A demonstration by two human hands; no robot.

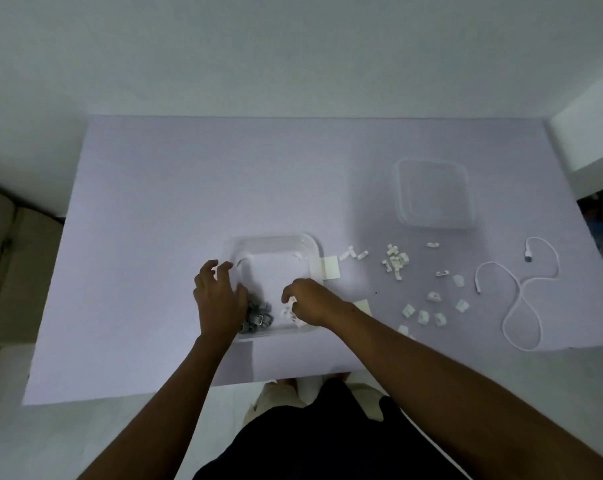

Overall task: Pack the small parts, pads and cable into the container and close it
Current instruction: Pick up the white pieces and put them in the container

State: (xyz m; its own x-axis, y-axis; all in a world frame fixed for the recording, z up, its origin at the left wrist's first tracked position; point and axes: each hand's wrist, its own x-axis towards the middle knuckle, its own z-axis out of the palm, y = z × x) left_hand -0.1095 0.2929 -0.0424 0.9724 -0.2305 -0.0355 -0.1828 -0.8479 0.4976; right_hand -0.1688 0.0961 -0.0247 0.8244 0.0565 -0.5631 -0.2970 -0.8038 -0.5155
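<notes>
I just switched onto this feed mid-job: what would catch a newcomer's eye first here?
Two bare hands meet over the clear square plastic container at the table's near middle: the left hand at its left rim, the right hand inside, by a heap of small grey parts. To the right lie scattered small white parts, a looped white cable, and farther back the clear lid.

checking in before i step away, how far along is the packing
Early. Done: grey parts and a few white ones lie in the container. In hand: the right hand is over it with white parts at its fingers; the left hand rests at its left rim. Left: loose white parts, pads, cable, then the lid, lying apart.
</notes>
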